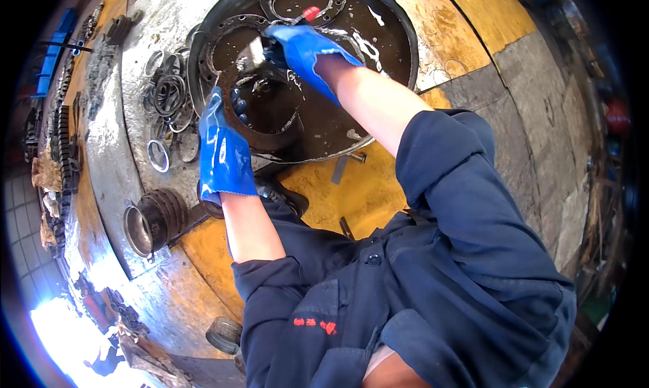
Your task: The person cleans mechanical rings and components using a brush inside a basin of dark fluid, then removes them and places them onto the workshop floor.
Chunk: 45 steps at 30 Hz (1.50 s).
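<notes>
A wide round basin [410, 53] of dark, oily liquid stands in front of me. My left hand [226, 148], in a blue rubber glove, grips a large dark metal ring [267, 142] at its left side. Blue fingertips show inside the ring, and part of it is tilted over the liquid. Above the ring, my right hand [301, 48], also gloved in blue, is closed around a brush [253, 55]. Its pale head points left and down at the ring's upper edge; a red handle end sticks out beyond my fingers. Another flanged ring with bolt holes [334, 8] lies at the basin's far side.
Several thin rings [169, 94] lie in a pile left of the basin, with a bright ring [159, 156] nearby. A ribbed metal sleeve [162, 215] rests at lower left. Chain-like parts [64, 141] line the far left. Yellow, worn metal plates [365, 192] cover the floor.
</notes>
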Available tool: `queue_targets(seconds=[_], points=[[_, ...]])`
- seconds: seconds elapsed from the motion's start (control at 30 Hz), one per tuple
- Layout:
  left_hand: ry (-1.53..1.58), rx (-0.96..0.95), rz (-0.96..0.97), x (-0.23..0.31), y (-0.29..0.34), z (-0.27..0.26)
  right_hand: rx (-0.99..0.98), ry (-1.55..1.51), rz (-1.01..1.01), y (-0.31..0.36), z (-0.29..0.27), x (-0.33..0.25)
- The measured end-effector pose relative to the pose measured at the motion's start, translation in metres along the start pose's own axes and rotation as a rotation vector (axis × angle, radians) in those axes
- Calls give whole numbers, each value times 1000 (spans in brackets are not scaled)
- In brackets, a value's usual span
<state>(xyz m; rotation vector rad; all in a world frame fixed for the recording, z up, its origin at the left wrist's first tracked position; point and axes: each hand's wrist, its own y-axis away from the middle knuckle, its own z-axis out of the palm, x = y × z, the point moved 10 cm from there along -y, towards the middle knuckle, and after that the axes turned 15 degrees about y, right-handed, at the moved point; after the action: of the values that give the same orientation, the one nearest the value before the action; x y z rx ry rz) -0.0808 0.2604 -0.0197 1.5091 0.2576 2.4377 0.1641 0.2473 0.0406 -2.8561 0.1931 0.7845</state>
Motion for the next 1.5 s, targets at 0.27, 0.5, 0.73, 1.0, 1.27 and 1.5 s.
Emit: queue_targets(seconds=[0.27,0.5,0.73,1.0,1.27,1.5], points=[[36,54,-40,2,14,8,-147,-118,197,67,48,78],[36,61,-74,-4,18,13,-132,-1159,867,143,74,92],[107,32,-22,6,30,15,-220,-1073,562,160,12,6],[74,48,10,13,39,19,-432,-923,360,155,35,0],[-59,5,103,28,47,30,-98,92,-109,83,32,33],[55,19,4,9,18,22,280,483,-800,52,2,-66]])
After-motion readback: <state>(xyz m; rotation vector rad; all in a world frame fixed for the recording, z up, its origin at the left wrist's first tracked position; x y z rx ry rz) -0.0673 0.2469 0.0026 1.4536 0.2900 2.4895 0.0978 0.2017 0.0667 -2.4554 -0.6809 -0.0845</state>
